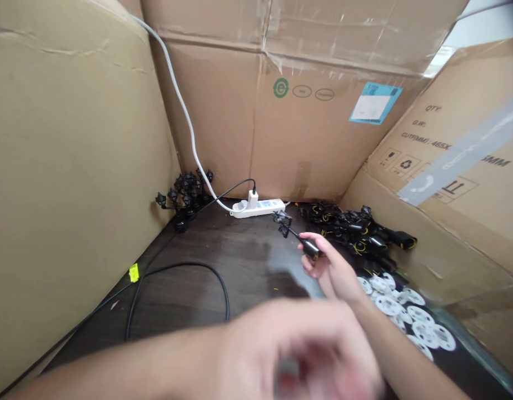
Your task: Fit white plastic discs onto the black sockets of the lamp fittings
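My right hand (329, 266) grips a black cylinder-based part (310, 250) with a thin stem and small black branching ends, tilted up to the left. Its fingers wrap round the cylinder. Close to the camera, my left hand (306, 344) is smeared by motion and reaches across the bottom of the view. Its fingers are curled in; a small pale grey and reddish blur shows inside the curl, too unclear to name.
A white power strip (260, 208) with a plugged-in adapter lies at the back. Similar black parts pile up at right (356, 228) and stand at left (185, 191). White discs (423, 319) lie lower right. A black cable (185, 265) loops leftward. Cardboard walls (214, 111) enclose the surface.
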Demonstrator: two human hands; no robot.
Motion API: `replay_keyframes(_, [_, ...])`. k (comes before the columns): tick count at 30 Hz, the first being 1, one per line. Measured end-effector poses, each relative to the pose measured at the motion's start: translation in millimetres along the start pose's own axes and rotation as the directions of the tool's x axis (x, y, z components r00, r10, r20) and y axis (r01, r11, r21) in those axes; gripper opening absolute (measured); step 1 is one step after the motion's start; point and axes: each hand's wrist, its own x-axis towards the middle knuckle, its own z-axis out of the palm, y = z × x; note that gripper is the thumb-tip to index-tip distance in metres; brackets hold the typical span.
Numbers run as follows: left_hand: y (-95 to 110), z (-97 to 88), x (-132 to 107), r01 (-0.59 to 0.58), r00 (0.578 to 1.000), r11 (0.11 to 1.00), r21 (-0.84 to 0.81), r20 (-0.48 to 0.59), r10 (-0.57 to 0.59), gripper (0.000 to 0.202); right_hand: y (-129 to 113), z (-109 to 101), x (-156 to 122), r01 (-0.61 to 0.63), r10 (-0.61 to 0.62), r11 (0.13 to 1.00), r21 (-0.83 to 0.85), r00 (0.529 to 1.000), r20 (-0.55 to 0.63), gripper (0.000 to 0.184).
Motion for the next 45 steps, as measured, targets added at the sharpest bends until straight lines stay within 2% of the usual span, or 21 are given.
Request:
replay_keyframes(2, [-16.8,-14.2,25.9,-0.068,0.997,0.997,0.021,-0.041,0.069,0.025,9.4,10.7,5.4,-0.024,0.024,1.0,-0.013,0.999,0.027,0.034])
replay_keyframes(4, [-38.2,-33.6,48.9,-0.124,0.976,0.988,0.093,-0.166,0.138,0.031,17.9,20.6,9.8,-0.032,0.032,0.999,-0.002,0.996,0.081,0.036])
replay_keyframes(6, [-61.3,-53.3,64.1,-0.112,0.935,0.976,0.184,-0.314,0.167,0.026,25.4,28.3,12.6,-0.049,0.048,0.999,0.004,0.992,0.119,0.036])
replay_keyframes(9, [-90.9,-73.3,69.7,-0.093,0.861,0.951,0.295,-0.456,0.226,0.016,34.2,33.8,14.6,-0.057,0.059,0.998,-0.017,0.99,0.129,0.035])
replay_keyframes(11, [-104.7,-79.2,66.5,-0.112,0.869,0.929,0.353,-0.418,0.264,0.008,38.7,33.4,15.1,-0.052,0.055,0.998,-0.028,0.99,0.13,0.036])
replay_keyframes(15, [-121.3,-83.2,60.2,-0.142,0.92,0.872,0.468,-0.263,0.291,0.031,45.5,27.5,15.3,-0.028,0.038,0.998,-0.063,0.987,0.159,0.038])
replay_keyframes(18, [-125.6,-84.1,59.8,-0.142,0.952,0.873,0.466,-0.176,0.249,0.047,48.7,23.7,15.1,-0.032,0.041,0.998,-0.047,0.977,0.21,0.039])
replay_keyframes(24, [-118.9,-80.5,59.9,-0.186,0.945,0.799,0.571,-0.119,0.305,0.057,48.6,27.0,9.8,-0.076,0.073,0.997,0.004,0.961,0.268,0.041])
replay_keyframes(28, [-118.5,-78.4,57.8,-0.132,0.956,0.821,0.556,-0.147,0.253,0.047,47.9,30.1,5.2,-0.09,0.079,0.996,0.02,0.946,0.315,0.043])
replay_keyframes(33, [-125.3,-79.6,55.9,-0.103,0.976,0.9,0.423,-0.13,0.173,0.034,48.7,28.2,3.7,-0.081,0.068,0.996,0.023,0.939,0.336,0.046])
replay_keyframes(36, [-124.6,-81.7,56.3,-0.127,0.965,0.868,0.48,-0.141,0.219,0.032,48.3,27.5,4.8,-0.055,0.052,0.998,-0.002,0.932,0.359,0.049])
replay_keyframes(39, [-122.1,-84.1,57.5,-0.138,0.93,0.783,0.606,-0.192,0.313,0.03,42.3,27.5,4.7,0.0,0.056,0.988,-0.154,0.933,0.356,0.048])
replay_keyframes(41, [-122.6,-86.0,58.2,-0.108,0.919,0.769,0.63,-0.232,0.32,0.029,31.0,23.6,2.1,0.069,0.037,0.944,-0.322,0.949,0.313,0.041])
replay_keyframes(43, [-125.3,-88.2,58.5,-0.061,0.916,0.768,0.638,-0.271,0.297,0.029,12.2,11.8,-3.5,0.147,-0.011,0.859,-0.49,0.963,0.269,0.035])
replay_keyframes(44, [-127.0,-89.3,58.5,-0.035,0.914,0.763,0.646,-0.288,0.286,0.03,0.4,1.6,-7.5,0.189,-0.045,0.79,-0.583,0.967,0.252,0.033])
replay_keyframes(45, [-128.7,-90.4,58.5,-0.012,0.912,0.758,0.652,-0.304,0.275,0.031,-12.3,-11.6,-12.1,0.24,-0.088,0.683,-0.689,0.964,0.249,0.027])
